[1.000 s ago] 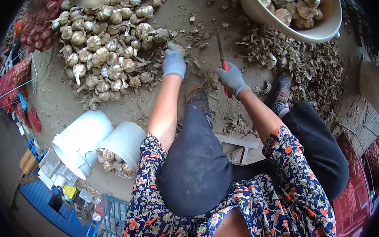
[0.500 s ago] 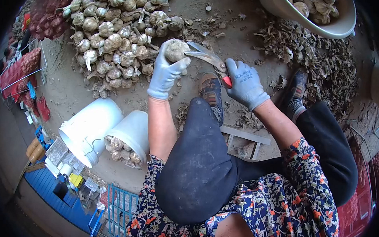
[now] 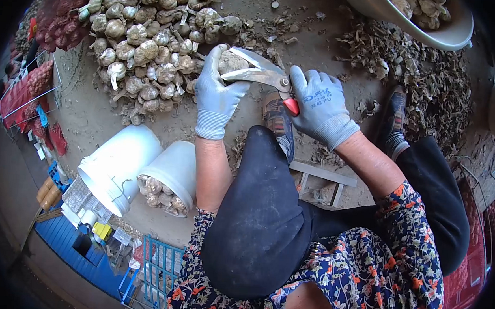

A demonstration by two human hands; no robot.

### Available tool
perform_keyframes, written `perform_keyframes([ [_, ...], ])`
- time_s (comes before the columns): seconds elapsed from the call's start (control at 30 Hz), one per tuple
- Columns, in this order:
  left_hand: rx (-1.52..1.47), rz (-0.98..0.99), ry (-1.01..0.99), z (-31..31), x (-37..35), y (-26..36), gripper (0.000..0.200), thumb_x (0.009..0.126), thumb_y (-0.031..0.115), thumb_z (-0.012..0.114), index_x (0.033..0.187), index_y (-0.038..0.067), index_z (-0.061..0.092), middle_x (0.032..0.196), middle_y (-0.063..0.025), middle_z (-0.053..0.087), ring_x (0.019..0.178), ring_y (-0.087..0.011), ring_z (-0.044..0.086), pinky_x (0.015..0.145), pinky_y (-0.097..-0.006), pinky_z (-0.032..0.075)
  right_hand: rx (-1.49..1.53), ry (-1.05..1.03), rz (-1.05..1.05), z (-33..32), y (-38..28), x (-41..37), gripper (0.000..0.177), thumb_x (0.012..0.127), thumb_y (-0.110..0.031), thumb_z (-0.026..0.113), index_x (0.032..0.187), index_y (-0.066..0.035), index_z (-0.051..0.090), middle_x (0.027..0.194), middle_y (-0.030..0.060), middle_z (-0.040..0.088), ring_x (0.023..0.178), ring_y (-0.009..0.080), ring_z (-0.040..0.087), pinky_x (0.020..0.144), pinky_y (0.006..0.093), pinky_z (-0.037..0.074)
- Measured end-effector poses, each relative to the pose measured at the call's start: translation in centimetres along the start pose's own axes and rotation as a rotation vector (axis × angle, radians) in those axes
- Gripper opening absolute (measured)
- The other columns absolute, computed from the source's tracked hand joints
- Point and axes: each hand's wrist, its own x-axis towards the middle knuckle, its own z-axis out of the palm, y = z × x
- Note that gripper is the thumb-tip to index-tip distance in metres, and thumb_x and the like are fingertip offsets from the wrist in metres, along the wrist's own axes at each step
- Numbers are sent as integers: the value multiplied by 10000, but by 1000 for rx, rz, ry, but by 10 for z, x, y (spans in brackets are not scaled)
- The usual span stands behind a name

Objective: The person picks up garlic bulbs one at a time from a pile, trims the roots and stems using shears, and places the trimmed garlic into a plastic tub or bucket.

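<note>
A round garlic bulb (image 3: 230, 63) is gripped in my gloved left hand (image 3: 214, 98), between thumb and fingers. My right hand (image 3: 319, 105), in a grey-blue glove with blue print, is closed around the red handle of pruning shears (image 3: 263, 74). The shears' two blades are spread apart and reach across the bulb, one along its upper side and one along its lower side. Part of the bulb is hidden behind the blades and fingers. Beyond my left hand lies a big heap of garlic bulbs (image 3: 146, 52) with stems.
A white bucket (image 3: 119, 163) and a second bucket (image 3: 173, 167) holding garlic lie tipped at lower left. A pale basin (image 3: 375, 9) with garlic stands top right. Dry trimmings (image 3: 427, 80) cover the ground at right. Red mesh sacks (image 3: 63, 13) stand at upper left.
The shears have moved left over the bulb, and their blades are spread wider. My left hand has turned slightly, and the bulb sits farther behind the blades.
</note>
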Motion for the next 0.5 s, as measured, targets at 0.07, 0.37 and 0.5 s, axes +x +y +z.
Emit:
perform_keyframes([
  [0.07,104,30,45,1,-2,2,665,623,70,799,1222,-2,518,1148,-128,593,1031,-216,601,885,-326,486,-23,-44,-11,1,1,3,548,787,-375,654,1175,-50,444,996,171,577,957,320,592,836,469,443],
  [0.37,440,300,151,3,3,9,628,574,137,825,1130,-20,579,967,-159,612,882,-299,625,787,-365,504,50,-194,-35,10,4,6,449,797,-361,641,1042,-26,469,908,171,618,855,323,642,759,440,478],
  [0.5,455,265,129,1,4,6,563,610,139,806,1107,-16,592,952,-152,598,873,-296,620,777,-358,506,107,-233,22,23,0,14,420,802,-327,633,1028,-12,471,896,205,642,848,352,654,750,445,493],
])
